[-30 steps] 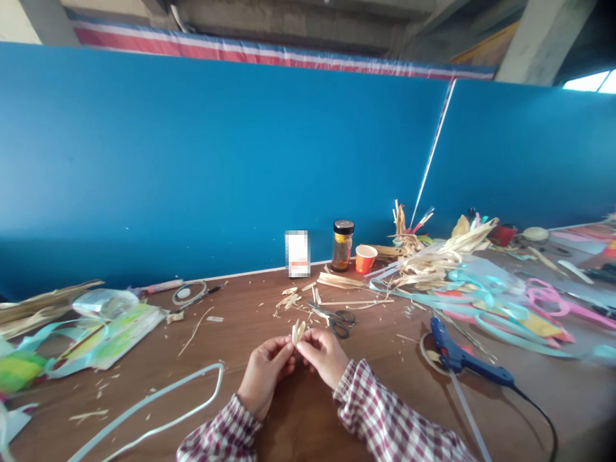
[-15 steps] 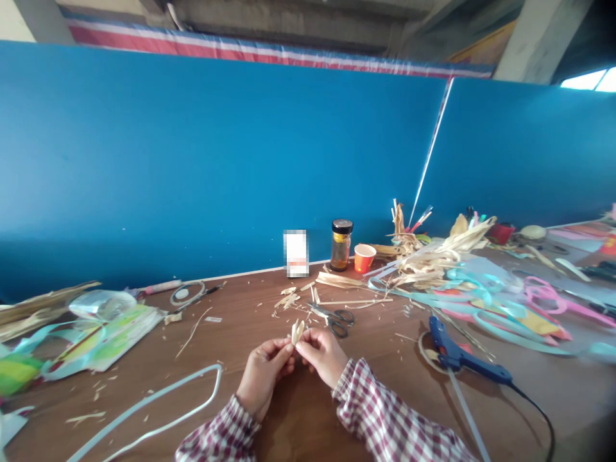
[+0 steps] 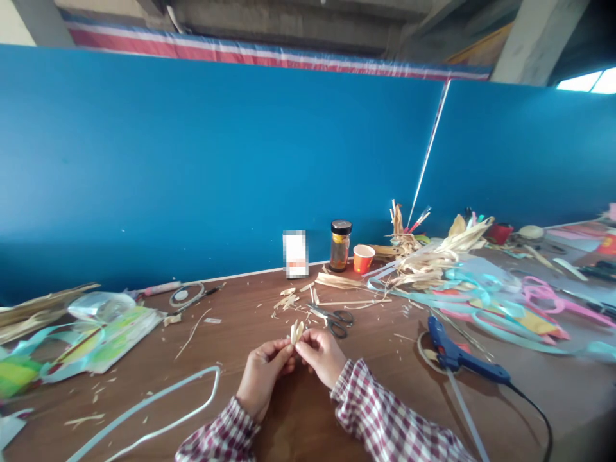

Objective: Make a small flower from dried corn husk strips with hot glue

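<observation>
Both hands meet over the brown table (image 3: 366, 359) near its front edge. My left hand (image 3: 262, 378) and my right hand (image 3: 321, 356) pinch a small pale folded piece of dried husk (image 3: 297, 332) between their fingertips, held upright just above the wood. Both wrists wear red-and-white checked sleeves. Black-handled scissors (image 3: 334, 317) lie just beyond my right hand, among loose husk scraps (image 3: 287, 298).
A blue glue gun (image 3: 455, 353) with a black cord lies to the right. Behind stand a glass jar (image 3: 340, 246), an orange cup (image 3: 362, 258) and a heap of dried husks (image 3: 430, 256). Pastel ribbons (image 3: 500, 301) spread right; a white bent strip (image 3: 158, 404) and plastic packets (image 3: 103, 327) lie left. A blue partition (image 3: 216, 160) backs the table.
</observation>
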